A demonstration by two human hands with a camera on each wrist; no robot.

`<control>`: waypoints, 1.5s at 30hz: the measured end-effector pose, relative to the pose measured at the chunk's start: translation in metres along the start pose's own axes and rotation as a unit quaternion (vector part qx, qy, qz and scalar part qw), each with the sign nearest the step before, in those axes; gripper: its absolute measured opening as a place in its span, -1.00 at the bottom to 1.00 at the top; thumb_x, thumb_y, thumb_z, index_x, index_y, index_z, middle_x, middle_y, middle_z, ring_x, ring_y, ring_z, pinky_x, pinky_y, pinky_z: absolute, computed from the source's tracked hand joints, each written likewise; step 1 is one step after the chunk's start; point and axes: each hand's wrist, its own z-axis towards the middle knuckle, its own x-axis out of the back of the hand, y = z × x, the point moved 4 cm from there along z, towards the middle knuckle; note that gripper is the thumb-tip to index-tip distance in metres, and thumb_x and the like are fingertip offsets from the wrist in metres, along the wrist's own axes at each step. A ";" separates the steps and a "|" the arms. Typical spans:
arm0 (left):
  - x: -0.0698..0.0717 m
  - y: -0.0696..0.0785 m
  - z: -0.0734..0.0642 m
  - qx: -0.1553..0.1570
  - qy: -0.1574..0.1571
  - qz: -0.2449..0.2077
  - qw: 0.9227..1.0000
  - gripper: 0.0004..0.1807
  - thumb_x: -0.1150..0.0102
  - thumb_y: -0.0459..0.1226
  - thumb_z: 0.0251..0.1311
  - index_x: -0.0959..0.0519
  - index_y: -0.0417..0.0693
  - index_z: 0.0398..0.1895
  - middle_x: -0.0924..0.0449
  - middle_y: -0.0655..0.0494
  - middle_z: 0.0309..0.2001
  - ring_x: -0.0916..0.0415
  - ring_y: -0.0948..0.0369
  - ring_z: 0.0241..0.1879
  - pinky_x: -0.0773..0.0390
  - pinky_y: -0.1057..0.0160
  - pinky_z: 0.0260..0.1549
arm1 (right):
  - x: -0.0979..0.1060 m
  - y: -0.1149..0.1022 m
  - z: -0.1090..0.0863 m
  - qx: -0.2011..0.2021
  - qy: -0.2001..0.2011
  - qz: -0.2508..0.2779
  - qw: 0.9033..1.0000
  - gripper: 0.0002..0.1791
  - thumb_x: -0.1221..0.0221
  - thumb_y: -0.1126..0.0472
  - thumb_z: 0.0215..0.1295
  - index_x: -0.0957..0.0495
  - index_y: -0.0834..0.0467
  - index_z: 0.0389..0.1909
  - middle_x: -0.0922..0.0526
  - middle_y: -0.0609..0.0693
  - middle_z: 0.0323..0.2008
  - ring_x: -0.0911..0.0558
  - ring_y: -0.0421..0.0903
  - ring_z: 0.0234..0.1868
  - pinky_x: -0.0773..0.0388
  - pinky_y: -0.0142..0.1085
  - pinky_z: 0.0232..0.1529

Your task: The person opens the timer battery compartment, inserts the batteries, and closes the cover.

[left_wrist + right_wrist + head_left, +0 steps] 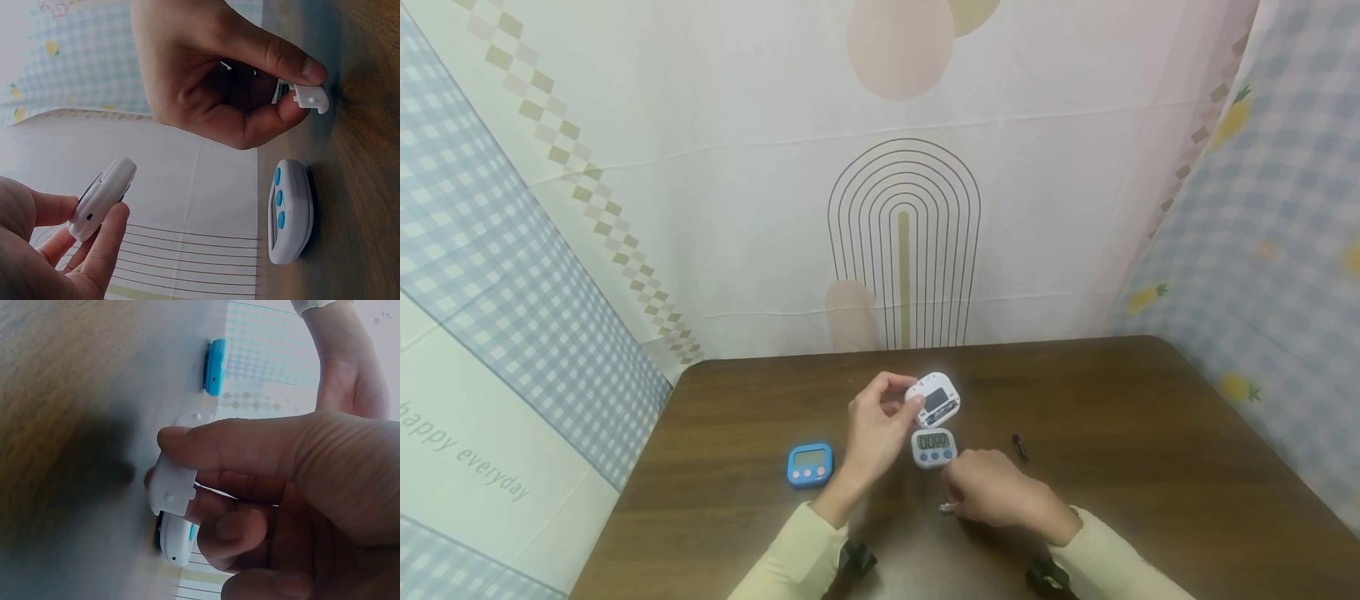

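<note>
My left hand [878,425] pinches a white digital timer [937,398] raised above the table, its back toward the head camera. A slot along the lower edge of that back lies uncovered; whether a battery sits in it I cannot tell. My right hand [996,492], low over the table, pinches a small white battery cover [172,481] between thumb and finger. In the left wrist view, something dark and silvery shows beside the cover, partly hidden by the fingers. Between the hands a second white timer [934,448] with blue buttons lies face up, digits on its screen.
A blue timer [810,465] with pink buttons lies left of my left hand. To the right, a small dark cylinder [1020,447], like a battery, lies on the brown table [1120,467]. A patterned curtain [760,250] hangs behind the table's far edge.
</note>
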 end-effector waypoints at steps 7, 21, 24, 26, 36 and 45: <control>0.000 0.000 0.000 -0.002 -0.001 0.002 1.000 -0.80 -0.42 -0.44 0.26 -0.71 -0.13 -0.07 -0.77 -0.14 -0.10 -0.77 -0.03 -0.28 -0.78 0.32 -0.38 | 0.004 0.003 0.001 0.007 0.004 0.013 1.000 -0.67 -0.49 0.17 0.16 -0.51 -0.10 -0.58 -0.42 -0.31 -0.66 -0.36 -0.32 -0.62 -0.36 -0.40 -0.61; 0.000 0.000 0.000 -0.002 -0.006 0.010 1.000 -0.79 -0.41 -0.43 0.28 -0.70 -0.12 -0.05 -0.77 -0.09 -0.10 -0.78 -0.02 -0.27 -0.78 0.30 -0.36 | 0.010 0.004 0.006 0.037 0.013 0.084 0.996 -0.88 -0.42 0.19 0.31 -0.70 -0.10 -0.35 -0.60 -0.37 -0.49 -0.46 -0.37 -0.52 -0.48 -0.42 -0.49; 0.000 0.000 0.000 -0.001 -0.006 0.009 1.000 -0.79 -0.41 -0.42 0.29 -0.70 -0.12 -0.05 -0.77 -0.09 -0.09 -0.78 -0.03 -0.27 -0.78 0.30 -0.37 | 0.013 0.006 0.007 0.039 0.027 0.103 0.994 -0.95 -0.41 0.17 0.34 -0.75 -0.06 -0.31 -0.68 -0.36 -0.43 -0.51 -0.40 -0.47 -0.53 -0.43 -0.42; 0.001 0.000 0.001 0.001 -0.007 0.007 1.000 -0.79 -0.42 -0.42 0.29 -0.70 -0.12 -0.05 -0.76 -0.10 -0.09 -0.78 -0.02 -0.27 -0.78 0.30 -0.37 | 0.015 0.007 0.009 0.040 0.038 0.116 0.992 -0.96 -0.40 0.16 0.37 -0.77 -0.04 -0.30 -0.71 -0.34 -0.39 -0.54 -0.40 -0.44 -0.58 -0.42 -0.38; 0.002 -0.003 0.002 0.014 -0.008 -0.018 1.000 -0.78 -0.42 -0.42 0.27 -0.70 -0.14 -0.04 -0.75 -0.13 -0.07 -0.80 0.01 -0.25 -0.83 0.06 -0.33 | 0.020 0.010 0.012 0.043 0.073 0.170 0.982 -0.88 -0.42 0.24 0.32 -0.77 -0.09 -0.34 -0.75 -0.34 -0.37 -0.61 -0.41 -0.36 -0.65 -0.40 -0.25; 0.004 -0.001 0.003 0.012 -0.007 -0.013 1.000 -0.79 -0.40 -0.43 0.29 -0.70 -0.13 -0.04 -0.75 -0.13 -0.08 -0.80 0.03 -0.27 -0.83 -0.02 -0.32 | 0.025 0.012 0.012 0.022 0.101 0.248 0.963 -0.89 -0.49 0.20 0.25 -0.76 -0.02 -0.43 -0.73 -0.27 -0.46 -0.55 -0.34 -0.49 -0.60 -0.41 -0.46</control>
